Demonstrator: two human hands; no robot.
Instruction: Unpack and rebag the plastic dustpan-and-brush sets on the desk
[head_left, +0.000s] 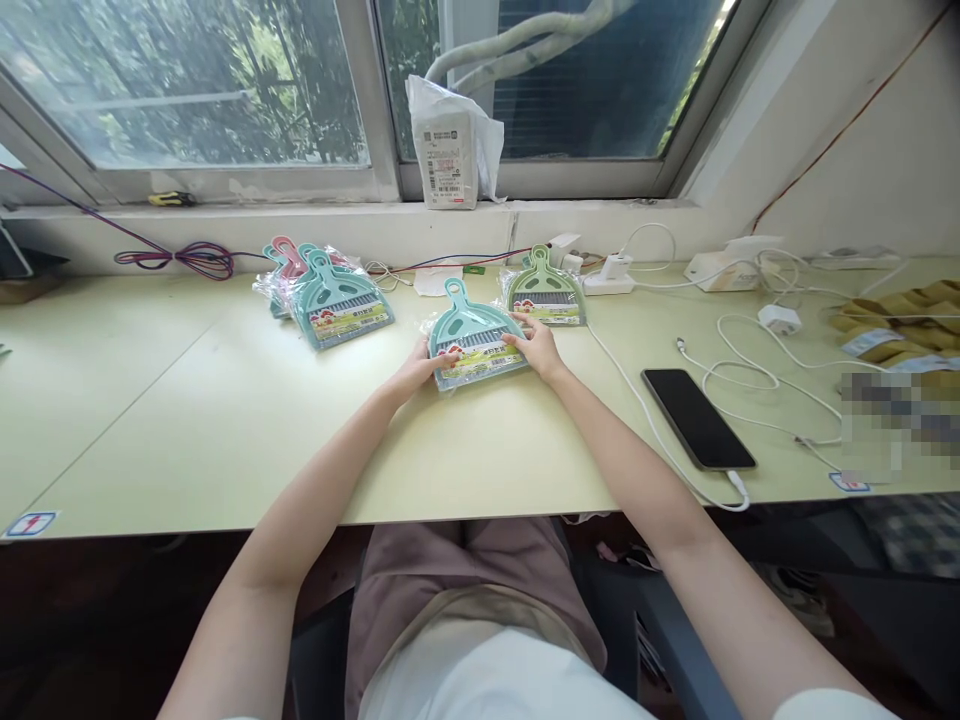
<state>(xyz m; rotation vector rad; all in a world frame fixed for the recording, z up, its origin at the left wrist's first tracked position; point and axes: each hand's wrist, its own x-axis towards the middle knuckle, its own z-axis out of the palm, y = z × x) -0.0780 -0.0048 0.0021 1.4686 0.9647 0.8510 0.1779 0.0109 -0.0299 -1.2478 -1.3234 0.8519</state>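
Observation:
A teal mini dustpan and brush set (480, 335) in clear wrapping lies between my two hands, its round-holed handle pointing away from me. My left hand (420, 368) grips its left edge, the thumb over the printed label. On the opposite edge my right hand (536, 345) is closed, thumb on top near the label. Just behind my right hand sits a green wrapped dustpan set (546, 290). To the left, several more wrapped sets, teal and pink, lie in an overlapping pile (341, 305).
A black phone (697, 418) with a white charging cable lies at right, near tangled cables and a power strip (609, 282). Yellow-brown material (904, 320) lies at the far right. A white package (450, 160) stands on the sill; bundled wires (202, 260) rest at back left.

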